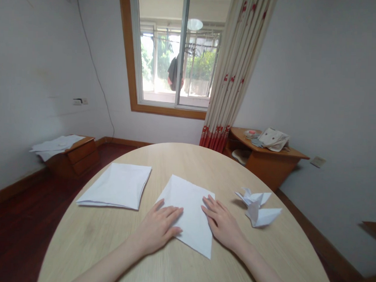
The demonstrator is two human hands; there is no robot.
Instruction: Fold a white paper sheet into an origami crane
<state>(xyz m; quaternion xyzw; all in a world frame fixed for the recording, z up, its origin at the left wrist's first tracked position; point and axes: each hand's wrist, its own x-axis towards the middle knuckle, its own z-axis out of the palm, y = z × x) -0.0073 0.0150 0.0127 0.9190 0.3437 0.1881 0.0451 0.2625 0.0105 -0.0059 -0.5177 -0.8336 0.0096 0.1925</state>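
Observation:
A white sheet of paper (pixel 192 212) lies flat on the round wooden table (pixel 181 157), turned so that one corner points toward me. My left hand (pixel 162 223) rests on its left side, fingers spread and palm down, covering part of that edge. On the right edge lies my right hand (pixel 220 221), with its fingers stretched out over the paper. Neither hand grips anything. Right of my right hand stand folded white paper cranes (pixel 258 206), close together. To the left sits a stack of white square paper (pixel 117 185).
Behind the table on the left is a low wooden cabinet (pixel 84 155) with loose papers (pixel 60 143) on top. At the back right stands a wooden corner desk (pixel 268 165) holding a cloth bag (pixel 273 138). A curtain (pixel 234 68) hangs beside the window (pixel 160 61).

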